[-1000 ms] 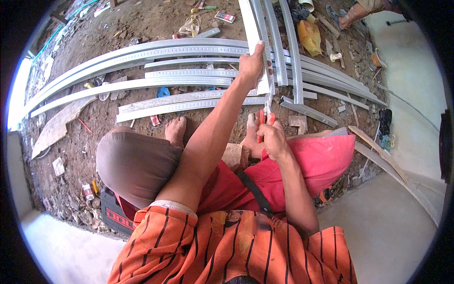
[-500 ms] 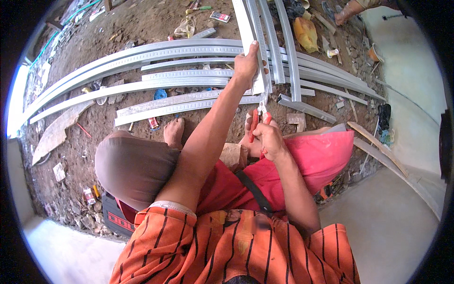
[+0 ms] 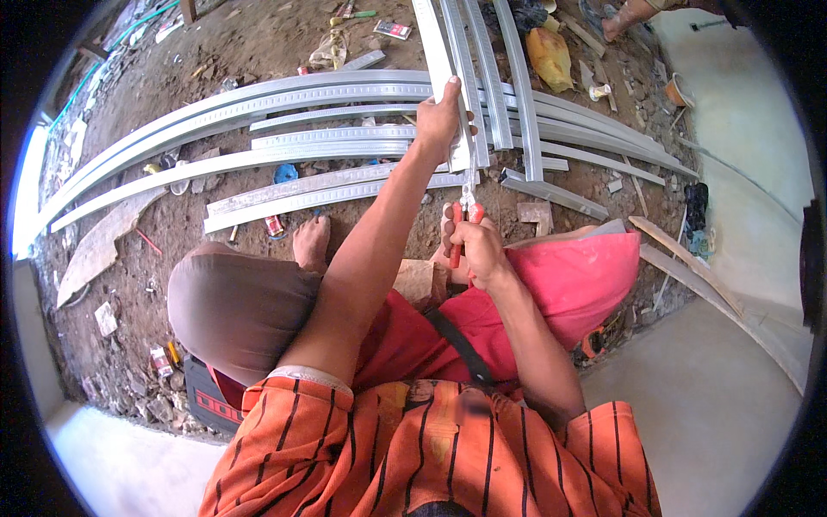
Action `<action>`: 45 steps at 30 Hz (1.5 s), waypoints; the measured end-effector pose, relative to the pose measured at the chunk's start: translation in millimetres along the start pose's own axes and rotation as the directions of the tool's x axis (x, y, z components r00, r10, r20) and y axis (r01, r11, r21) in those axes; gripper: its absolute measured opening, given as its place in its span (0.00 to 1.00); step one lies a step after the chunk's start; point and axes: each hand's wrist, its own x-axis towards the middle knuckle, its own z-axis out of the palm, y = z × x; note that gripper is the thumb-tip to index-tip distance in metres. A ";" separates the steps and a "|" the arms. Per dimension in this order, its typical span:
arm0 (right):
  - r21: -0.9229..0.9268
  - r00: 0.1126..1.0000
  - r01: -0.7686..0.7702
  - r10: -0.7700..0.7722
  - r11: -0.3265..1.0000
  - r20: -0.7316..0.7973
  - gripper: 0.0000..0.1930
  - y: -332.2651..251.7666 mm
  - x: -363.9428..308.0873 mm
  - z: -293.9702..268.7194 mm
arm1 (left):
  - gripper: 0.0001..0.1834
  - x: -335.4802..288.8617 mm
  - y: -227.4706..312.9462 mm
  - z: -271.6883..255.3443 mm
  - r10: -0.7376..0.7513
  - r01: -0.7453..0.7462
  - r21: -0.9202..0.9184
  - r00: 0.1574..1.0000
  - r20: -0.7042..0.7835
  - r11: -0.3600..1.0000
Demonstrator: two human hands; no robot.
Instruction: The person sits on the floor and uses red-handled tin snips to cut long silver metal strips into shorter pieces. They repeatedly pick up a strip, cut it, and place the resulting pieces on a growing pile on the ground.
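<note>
My left hand [image 3: 440,119] is wrapped round a long silver metal channel [image 3: 433,43], whose near end points toward me. In my right hand [image 3: 484,247] is a pair of tin snips [image 3: 457,234] with red handles. The blades meet the channel's near end, and the handles are squeezed close together; the exact spot of the bite is too small to tell. Beside the held channel, more metal channels [image 3: 520,86] run away from me. Others [image 3: 301,152] lie crosswise beneath them.
A short metal piece [image 3: 556,195] lies right of the snips. My bare foot [image 3: 311,241] rests on the dirt floor [image 3: 194,258]. Wooden strips [image 3: 689,267] lean at the right by the pale wall [image 3: 732,129]. Another person's foot [image 3: 613,28] shows at the far right, past a yellow bag [image 3: 550,60].
The snips' red handles have come closer together as my right hand squeezed. Both hands and the held channel have shifted slightly left in the view.
</note>
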 end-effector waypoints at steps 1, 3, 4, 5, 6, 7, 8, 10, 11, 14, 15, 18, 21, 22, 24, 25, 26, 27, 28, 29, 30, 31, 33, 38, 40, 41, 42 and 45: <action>0.059 1.000 -0.019 0.019 0.998 -0.003 0.03 -5.8 -1.6 2.4 | 0.28 0.1 0.6 0.5 -0.002 0.002 0.004 1.000 -0.014 1.000; 0.127 0.999 -0.044 0.044 0.991 0.006 0.05 -20.1 -6.0 4.6 | 0.28 -2.7 -0.3 0.1 -0.013 0.013 0.007 1.000 -0.021 1.000; 0.136 0.999 -0.044 0.042 0.990 0.018 0.05 -25.0 -5.7 4.0 | 0.28 -2.4 -0.2 1.3 -0.015 0.015 0.011 1.000 -0.020 1.000; 0.096 0.999 -0.031 0.027 0.995 0.041 0.06 -25.3 -3.6 -0.7 | 0.29 -2.3 -0.9 3.9 0.006 -0.007 -0.005 0.999 -0.038 1.000; 0.072 0.998 -0.040 0.036 0.997 0.045 0.06 -23.7 -1.7 -3.0 | 0.30 -1.8 0.1 2.5 0.010 -0.009 0.023 0.999 -0.041 1.000; 0.048 0.998 -0.047 0.045 0.998 0.045 0.05 -22.2 0.3 -6.4 | 0.31 -2.3 -0.4 2.7 0.010 -0.008 0.047 0.999 -0.042 0.999; 0.024 0.998 -0.054 0.053 0.998 0.046 0.05 -21.8 1.9 -8.8 | 0.32 -2.7 -0.7 3.2 0.009 -0.006 0.072 0.999 -0.043 0.997; 0.037 0.997 -0.078 0.077 0.996 0.012 0.04 -18.2 1.9 -5.1 | 0.30 -2.6 -2.1 6.4 0.018 -0.015 0.039 0.998 -0.063 0.999; 0.041 0.997 -0.081 0.080 0.996 0.017 0.04 -17.9 2.4 -4.4 | 0.29 -2.6 -3.0 7.6 0.022 -0.020 0.023 0.997 -0.073 1.000; 0.042 0.995 -0.097 0.095 0.994 0.039 0.05 -16.4 4.4 -5.1 | 0.29 -0.3 -1.0 4.4 0.000 0.001 0.014 0.999 -0.038 1.000; 0.036 0.993 -0.104 0.102 0.994 0.053 0.05 -14.0 6.3 -6.6 | 0.29 0.0 -1.0 4.2 -0.010 0.011 0.009 0.999 -0.038 1.000; 0.042 0.993 -0.103 0.101 0.994 0.066 0.05 -18.5 3.6 -2.0 | 0.29 0.3 -1.6 2.7 -0.012 0.013 0.008 0.999 -0.041 1.000; 0.087 0.992 -0.122 0.117 0.989 0.054 0.05 -12.7 6.7 -5.3 | 0.29 1.8 -4.6 3.2 0.010 -0.009 0.018 0.998 -0.061 1.000; 0.107 0.990 -0.136 0.131 0.985 0.052 0.05 -16.3 6.2 -2.3 | 0.29 1.3 -4.6 2.3 0.010 -0.009 0.020 0.999 -0.052 1.000; 0.104 0.980 -0.195 0.190 0.975 0.053 0.11 -31.4 0.3 -3.3 | 0.29 -0.2 -5.0 0.0 0.008 -0.008 0.024 0.999 -0.033 1.000; 0.106 0.975 -0.220 0.215 0.970 0.053 0.16 -39.4 -3.4 -2.2 | 0.29 -0.3 -4.9 0.7 0.009 -0.008 0.026 0.999 -0.039 1.000; 0.099 0.976 -0.213 0.207 0.972 0.070 0.15 -35.8 -0.7 -4.3 | 0.29 -0.4 -4.9 1.3 0.010 -0.009 0.028 0.999 -0.045 1.000; 0.092 0.976 -0.206 0.198 0.974 0.087 0.15 -28.1 4.5 -7.7 | 0.29 -0.4 -4.7 1.9 0.012 -0.010 0.029 0.999 -0.052 1.000; 0.085 0.976 -0.202 0.193 0.976 0.104 0.15 -23.8 7.2 -9.7 | 0.29 -1.1 -4.7 2.9 0.014 -0.013 0.026 0.999 -0.046 1.000; 0.054 0.977 -0.190 0.183 0.980 0.111 0.15 -21.5 9.0 -12.4 | 0.29 -1.3 -4.4 4.2 0.017 -0.016 0.022 0.999 -0.041 1.000; 0.023 0.978 -0.177 0.173 0.984 0.120 0.15 -20.0 10.3 -14.8 | 0.29 -1.6 -4.2 5.3 0.020 -0.020 0.019 0.999 -0.036 1.000; 0.015 0.981 -0.158 0.155 0.987 0.115 0.12 -19.6 10.5 -13.3 | 0.28 1.2 -5.8 3.4 0.022 -0.022 0.014 0.999 -0.032 1.000; 0.025 0.989 -0.117 0.114 0.993 0.089 0.05 -16.4 9.9 -4.5 | 0.28 6.8 -8.4 -1.8 0.027 -0.027 0.003 0.999 -0.023 1.000; 0.081 0.997 -0.081 0.079 0.993 0.022 0.04 -18.6 5.7 2.1 | 0.28 1.3 -4.3 -0.7 0.002 -0.002 0.006 1.000 -0.008 1.000; 0.081 0.993 -0.096 0.101 0.992 -0.062 0.04 -25.0 -3.2 8.8 | 0.28 2.2 -1.6 -3.3 -0.006 0.007 -0.031 1.000 0.028 0.999; 0.069 0.996 -0.058 0.062 0.996 -0.062 0.04 -26.3 -5.2 9.7 | 0.28 3.1 -0.7 -3.4 0.036 -0.035 -0.035 0.999 0.041 0.999; 0.058 0.998 -0.019 0.023 0.998 -0.063 0.04 -27.7 -7.2 8.8 | 0.28 3.7 -0.9 -1.6 0.078 -0.076 -0.039 0.995 0.054 0.996; -0.045 1.000 -0.019 0.019 0.999 0.001 0.04 -32.2 -18.5 1.8 | 0.26 -2.5 -0.6 2.3 0.084 -0.079 -0.079 0.994 0.063 0.994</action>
